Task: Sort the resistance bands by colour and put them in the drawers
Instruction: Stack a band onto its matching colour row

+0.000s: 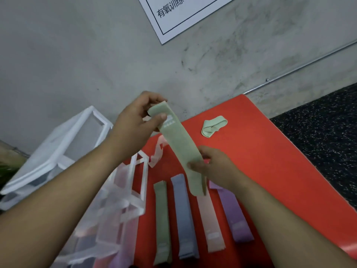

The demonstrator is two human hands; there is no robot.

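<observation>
Bands laid flat in a row on red mat, just below the grip, nearest the body: green band, blue band, pink band, purple band, side by side, not touching much. Clear mesh bag w/ white straps, crumpled, to the left of the row & under the left forearm; some pink & purple stuff seen through it, can't tell what.

Held green band up in the air, above the row, stretched long & tilted betw. both hands. Right hand pinching the low end, thumb on top, fingers behind. Left hand pinching the top end near the small white label, thumb pressed on the front. Both hands closed tight on this band.

Loose pink band lying twisted on the mat, behind the held one, by the left wrist. Folded green band further off, right of the top grip, alone on the mat.

White drawer unit far left of the grip, off the mat, see-through fronts. Grey wall beyond, w/ white paper sign up top. Dark speckled floor far right.
</observation>
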